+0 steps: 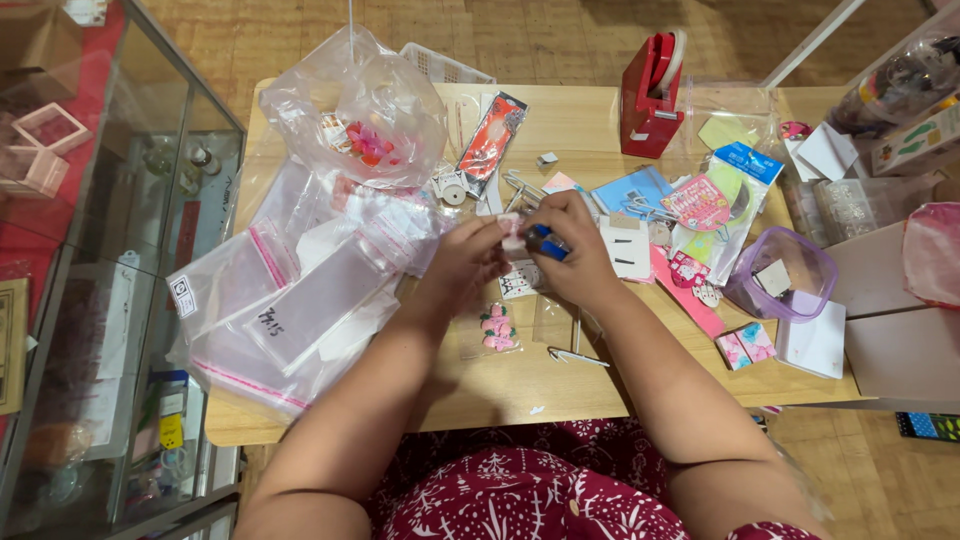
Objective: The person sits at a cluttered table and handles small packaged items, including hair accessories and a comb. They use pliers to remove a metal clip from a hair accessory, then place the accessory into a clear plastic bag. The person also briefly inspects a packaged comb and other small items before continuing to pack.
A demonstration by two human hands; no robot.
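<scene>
My left hand (465, 262) pinches a small pale pink piece (512, 232) above the middle of the wooden table (520, 385). My right hand (575, 250) meets it from the right and grips a small blue tool (548, 243) whose tip touches the pink piece. Both hands hover just above the tabletop. Below them lies a small clear bag with pink flower shapes (497, 328) and a thin metal pin (578, 356).
Clear zip bags (290, 300) pile up at the left, and a puffed plastic bag holding pink pieces (362, 112) sits behind them. A red tape dispenser (650, 95) stands at the back. A purple-rimmed clear tub (782, 275), cards and packets crowd the right. A glass cabinet (110, 260) borders the left.
</scene>
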